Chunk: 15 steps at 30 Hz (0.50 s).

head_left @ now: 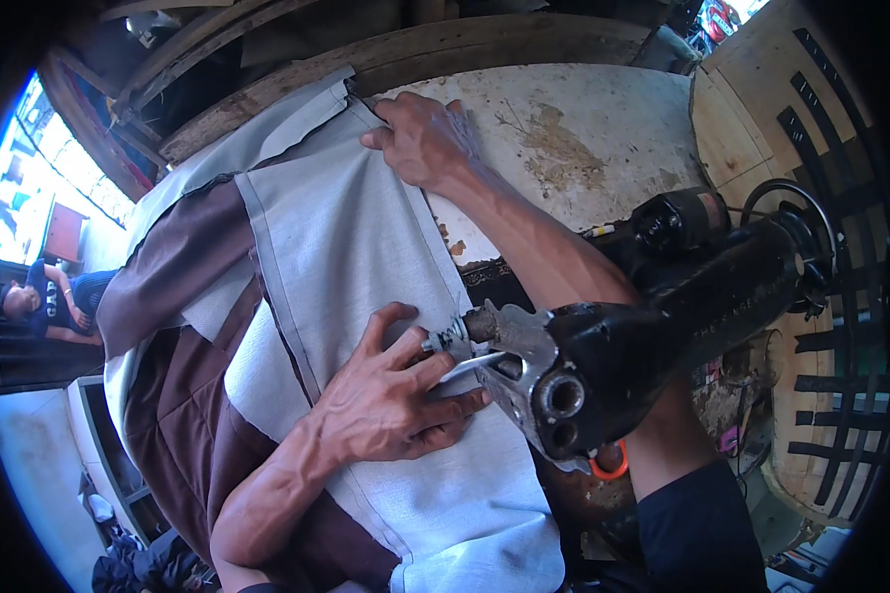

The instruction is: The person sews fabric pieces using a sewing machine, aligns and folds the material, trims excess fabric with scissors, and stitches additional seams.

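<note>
A black sewing machine (702,296) with a silver faceplate stands at the right. Under its head runs a long light grey fabric panel (341,237) with stitched edges, over brown fabric (183,425). My left hand (396,395) lies on the panel beside the machine's presser mechanism, fingers bent and apart, partly around a thin metal part I cannot make out clearly. My right hand (415,138), reaching out behind the machine, has its fingers closed on the far edge of the grey fabric. An orange ring (609,460), perhaps a handle, shows below the machine head.
A white, stained worktop (574,119) is behind the machine, bordered by wooden boards (297,59). A motor (677,222) sits on it. A wooden panel with black straps (752,128) stands at the right. Another person (54,301) is at the far left, near a bright opening.
</note>
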Motion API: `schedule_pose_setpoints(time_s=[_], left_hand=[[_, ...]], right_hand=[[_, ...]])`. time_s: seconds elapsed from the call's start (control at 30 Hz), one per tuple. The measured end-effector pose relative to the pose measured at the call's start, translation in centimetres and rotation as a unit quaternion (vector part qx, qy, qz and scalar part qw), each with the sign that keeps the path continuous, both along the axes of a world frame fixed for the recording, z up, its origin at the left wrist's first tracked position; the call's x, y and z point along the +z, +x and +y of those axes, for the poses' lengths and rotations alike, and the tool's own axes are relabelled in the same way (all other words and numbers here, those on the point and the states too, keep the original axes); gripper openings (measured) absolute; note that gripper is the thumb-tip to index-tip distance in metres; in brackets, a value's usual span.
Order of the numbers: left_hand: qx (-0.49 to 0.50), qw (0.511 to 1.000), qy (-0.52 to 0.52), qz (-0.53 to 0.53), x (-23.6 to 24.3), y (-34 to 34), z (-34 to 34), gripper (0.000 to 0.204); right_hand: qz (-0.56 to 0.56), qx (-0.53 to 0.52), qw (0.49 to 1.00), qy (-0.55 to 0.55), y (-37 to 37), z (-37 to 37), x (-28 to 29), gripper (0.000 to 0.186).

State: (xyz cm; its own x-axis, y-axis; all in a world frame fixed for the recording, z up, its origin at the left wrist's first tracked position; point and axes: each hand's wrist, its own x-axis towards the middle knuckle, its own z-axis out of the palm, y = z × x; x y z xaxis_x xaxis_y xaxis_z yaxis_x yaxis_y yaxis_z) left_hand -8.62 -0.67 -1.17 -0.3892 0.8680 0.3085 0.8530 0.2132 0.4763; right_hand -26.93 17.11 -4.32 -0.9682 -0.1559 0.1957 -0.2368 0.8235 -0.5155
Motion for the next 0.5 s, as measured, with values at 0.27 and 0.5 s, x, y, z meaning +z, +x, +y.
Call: schedule_pose_setpoints(time_s=[0.27,0.5], left_hand=[[-0.011,1.000,0.023,-0.001,0.7,-0.7,-0.5,0.035],[-0.018,0.990,0.080,0.114,0.3,0.0,1.6,0.029]], right_hand=[[0.009,-0.007,1.000,-0.011,-0.7,-1.3,0.0,0.036],[0.067,-0.036,0.992,-0.101,3.1,3.2,-1.4,0.031]])
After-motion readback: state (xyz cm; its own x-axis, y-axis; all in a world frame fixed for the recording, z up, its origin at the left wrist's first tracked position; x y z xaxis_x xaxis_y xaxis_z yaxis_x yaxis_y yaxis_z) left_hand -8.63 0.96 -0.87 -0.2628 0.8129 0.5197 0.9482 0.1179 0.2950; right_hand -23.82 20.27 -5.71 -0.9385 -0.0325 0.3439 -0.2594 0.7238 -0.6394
